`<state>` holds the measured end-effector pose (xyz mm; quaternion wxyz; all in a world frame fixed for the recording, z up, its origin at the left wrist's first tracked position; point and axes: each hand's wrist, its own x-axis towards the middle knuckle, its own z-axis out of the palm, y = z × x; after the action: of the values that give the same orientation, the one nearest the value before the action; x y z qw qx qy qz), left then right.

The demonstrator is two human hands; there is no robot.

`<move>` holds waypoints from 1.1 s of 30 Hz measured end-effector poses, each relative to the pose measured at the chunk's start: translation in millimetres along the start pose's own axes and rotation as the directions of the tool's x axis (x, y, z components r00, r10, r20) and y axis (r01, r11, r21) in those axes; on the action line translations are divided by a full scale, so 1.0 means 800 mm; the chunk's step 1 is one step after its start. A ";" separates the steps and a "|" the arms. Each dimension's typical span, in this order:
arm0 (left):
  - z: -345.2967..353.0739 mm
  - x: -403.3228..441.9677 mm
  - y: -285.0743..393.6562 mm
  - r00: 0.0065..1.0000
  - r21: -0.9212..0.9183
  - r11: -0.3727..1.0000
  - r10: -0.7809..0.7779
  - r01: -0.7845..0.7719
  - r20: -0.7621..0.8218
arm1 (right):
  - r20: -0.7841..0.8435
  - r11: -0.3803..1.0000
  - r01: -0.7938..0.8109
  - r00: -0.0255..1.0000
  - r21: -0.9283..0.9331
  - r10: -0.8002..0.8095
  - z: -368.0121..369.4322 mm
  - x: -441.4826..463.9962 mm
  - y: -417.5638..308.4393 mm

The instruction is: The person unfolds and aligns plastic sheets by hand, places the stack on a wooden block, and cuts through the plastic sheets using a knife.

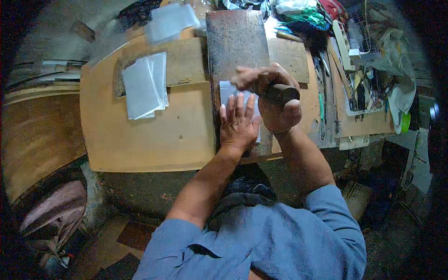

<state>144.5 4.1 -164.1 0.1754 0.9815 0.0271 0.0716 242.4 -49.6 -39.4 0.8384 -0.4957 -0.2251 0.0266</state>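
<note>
My left hand (238,129) lies flat, fingers spread, on a pale, translucent plastic sheet or bag (226,87). Under that sheet is a long dark wooden board (238,39), running away from me across the table. Just above the sheet's right side, my right hand (280,114) is closed around a dark cylindrical tool (290,95) with a round end facing up. The fingers hide the tool's lower part, so its kind and whether it touches the sheet cannot be made out.
Translucent plastic sheets or bags (140,91) lie on a thin brown board (186,63) to the left, with another stack (171,23) behind. On the right are a tray of tools (361,93), a white power strip (343,44) and a green-handled tool (321,109). The orange-tan tabletop (149,140) ends near my body.
</note>
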 end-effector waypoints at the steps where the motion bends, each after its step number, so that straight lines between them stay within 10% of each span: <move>1: 0.001 0.001 0.000 1.000 -0.016 1.000 -0.011 0.011 0.006 | 0.069 0.999 0.004 0.998 -0.039 -0.001 -0.015 -0.003 0.005; 8: 0.000 0.004 0.001 0.999 0.013 1.000 -0.022 0.021 0.024 | -0.098 0.998 -0.036 0.994 0.043 0.040 -0.002 -0.002 -0.011; 26: -0.019 0.013 -0.004 0.976 -0.114 0.987 -0.092 0.117 0.198 | 0.091 0.982 -0.144 0.987 0.122 0.133 0.022 -0.023 -0.008; 33: 0.006 0.000 -0.005 1.000 -0.034 0.999 0.015 -0.015 0.016 | -0.023 0.968 -0.082 0.996 0.237 0.090 0.014 -0.016 -0.001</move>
<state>145.5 6.1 -170.0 0.1915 0.9792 0.0170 0.0652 226.1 -44.1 -38.8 0.8930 -0.4023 -0.1845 0.0811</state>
